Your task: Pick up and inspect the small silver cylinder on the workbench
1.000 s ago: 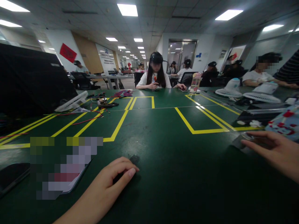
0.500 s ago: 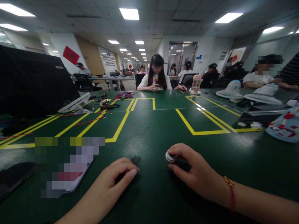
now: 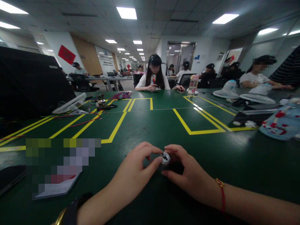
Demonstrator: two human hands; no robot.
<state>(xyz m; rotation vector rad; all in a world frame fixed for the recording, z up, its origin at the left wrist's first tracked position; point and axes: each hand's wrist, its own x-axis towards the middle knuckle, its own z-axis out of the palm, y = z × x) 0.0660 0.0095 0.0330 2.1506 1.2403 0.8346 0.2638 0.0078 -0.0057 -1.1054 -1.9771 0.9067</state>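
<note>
A small dark cylinder with a round silver top (image 3: 166,158) stands on the green table between my hands. Black parts show on its top; its exact kind cannot be made out. My right hand (image 3: 185,167) curls around its right side, fingers behind and thumb in front. From the left, the thumb and index finger of my left hand (image 3: 142,162) come close together at the edge of the silver top and touch it. The fingers hide much of the cylinder's side.
Left of my arm lie a flat card-like item (image 3: 58,184), partly blurred out, and a dark object (image 3: 11,179). Wires and small parts (image 3: 101,104), white fans (image 3: 226,90), a blue patterned container (image 3: 280,122) and a bottle (image 3: 192,85) are farther off. A person (image 3: 153,73) sits opposite.
My left hand has moved right from the table to the cylinder and now touches its top. The cylinder has tipped or turned so that its silver top faces me more.
</note>
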